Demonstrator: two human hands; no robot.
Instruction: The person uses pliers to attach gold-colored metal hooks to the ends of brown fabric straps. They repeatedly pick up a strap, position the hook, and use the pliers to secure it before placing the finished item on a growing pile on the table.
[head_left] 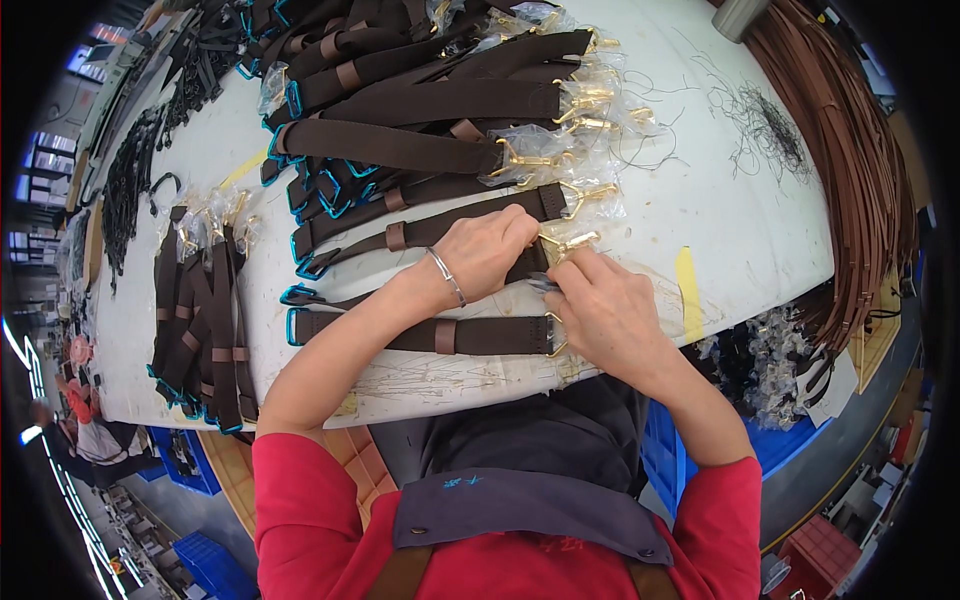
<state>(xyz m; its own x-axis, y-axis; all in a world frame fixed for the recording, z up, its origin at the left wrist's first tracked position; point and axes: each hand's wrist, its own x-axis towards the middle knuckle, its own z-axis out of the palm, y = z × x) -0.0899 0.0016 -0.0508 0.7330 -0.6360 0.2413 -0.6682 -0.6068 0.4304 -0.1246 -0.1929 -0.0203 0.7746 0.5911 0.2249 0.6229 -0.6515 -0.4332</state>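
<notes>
Head view, near tabletop (730, 230) edge: dark brown strap (470, 335) lies flat.
Left hand (485, 250): fingers curled, pressing a strap.
Right hand (600, 305): pinching a gold clasp (568, 243); fingertips hide the grip.
Far edge: bagged strap pile (440, 110), partly cut off.

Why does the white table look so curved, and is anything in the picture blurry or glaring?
Head view: the fisheye lens bends the white table edge into an arc and leaves black corners. The left hand and right hand on the dark brown strap are sharp and evenly lit, with soft shadows. The clear plastic wrapping on the gold clasps glints mildly; the far rim is smeared.
</notes>
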